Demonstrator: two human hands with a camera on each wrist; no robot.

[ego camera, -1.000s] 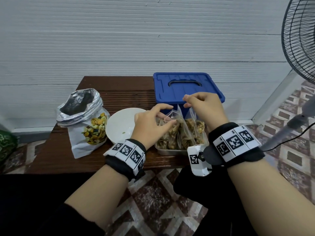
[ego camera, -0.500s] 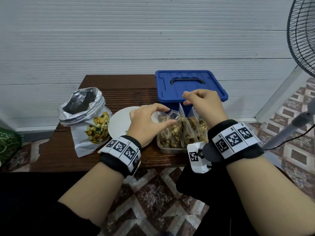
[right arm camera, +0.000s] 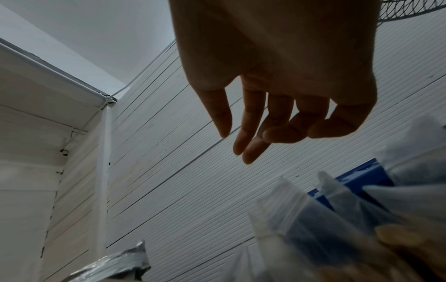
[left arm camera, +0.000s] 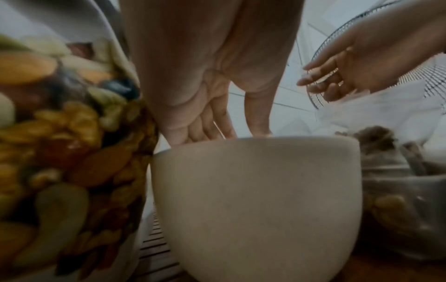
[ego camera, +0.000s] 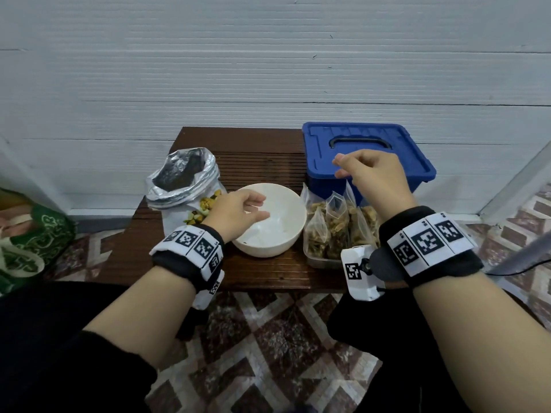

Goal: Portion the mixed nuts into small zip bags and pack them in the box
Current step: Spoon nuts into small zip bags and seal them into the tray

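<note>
Hands: left hand (ego camera: 238, 210) loose over round smooth white bowl (ego camera: 277, 242); right hand (ego camera: 372, 174) relaxed, holding nothing.
Bags: clear crinkly zip bags (ego camera: 337, 225) stood in tray (ego camera: 316, 260) at table's (ego camera: 268, 272) front edge.

Filled zip bags (ego camera: 334, 228) stand upright before the lidded blue box (ego camera: 366, 153).

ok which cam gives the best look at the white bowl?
Head view: the white bowl shows whole from above, interior visible and apparently empty, between the nut bag and the tray of zip bags. Left wrist shows only its outer wall close up, left hand over the rim. Right wrist doesn't show it.
</note>
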